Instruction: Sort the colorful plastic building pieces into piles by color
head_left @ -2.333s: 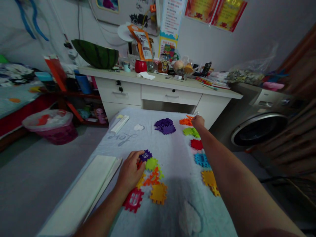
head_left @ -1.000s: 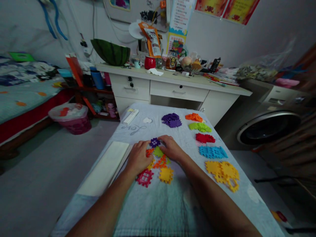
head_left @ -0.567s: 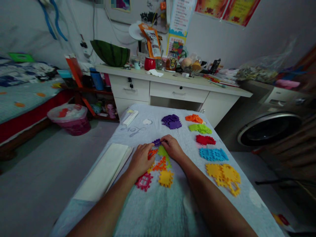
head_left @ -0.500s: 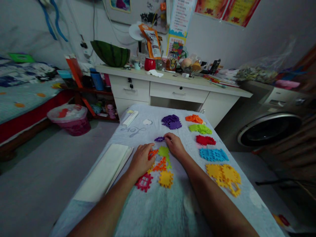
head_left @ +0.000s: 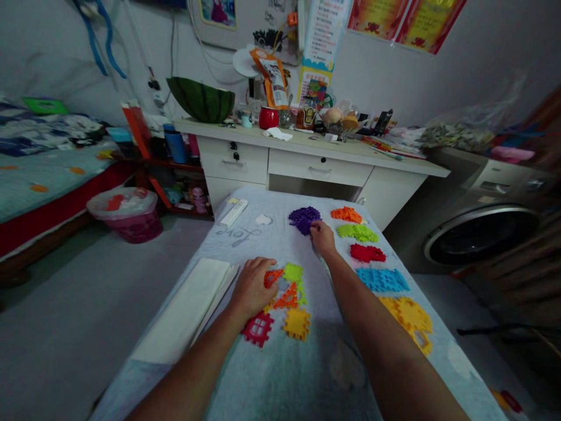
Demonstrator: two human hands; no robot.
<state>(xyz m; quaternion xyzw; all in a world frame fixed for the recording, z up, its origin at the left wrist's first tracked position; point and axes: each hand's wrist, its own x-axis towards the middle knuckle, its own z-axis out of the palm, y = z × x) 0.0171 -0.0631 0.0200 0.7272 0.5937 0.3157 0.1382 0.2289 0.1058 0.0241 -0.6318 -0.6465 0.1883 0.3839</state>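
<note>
My right hand (head_left: pixel 323 237) reaches to the near right edge of the purple pile (head_left: pixel 302 216), its fingers pinched on a purple interlocking plastic piece (head_left: pixel 309 227). The piece is partly merged with the pile, so its outline is hard to make out. My left hand (head_left: pixel 255 285) rests with its fingers apart beside the orange pieces (head_left: pixel 287 297) in the middle of the bed-like table. Lime green pieces (head_left: pixel 293 272) lie just beyond them. Nearer to me are a red window-shaped square (head_left: pixel 258 328) and a yellow square (head_left: pixel 297 323).
Down the right side lie piles of orange (head_left: pixel 346 214), lime green (head_left: pixel 358 233), red (head_left: pixel 367 252), blue (head_left: pixel 383 279) and yellow (head_left: pixel 407 313) pieces. Folded white cloth (head_left: pixel 188 304) lies at left. Beyond stands a white desk (head_left: pixel 236 158); a washing machine (head_left: pixel 482 216) is at right.
My right hand has moved away from me and to the right, bringing the purple piece from open cloth to the purple pile. My left hand has stayed almost in place.
</note>
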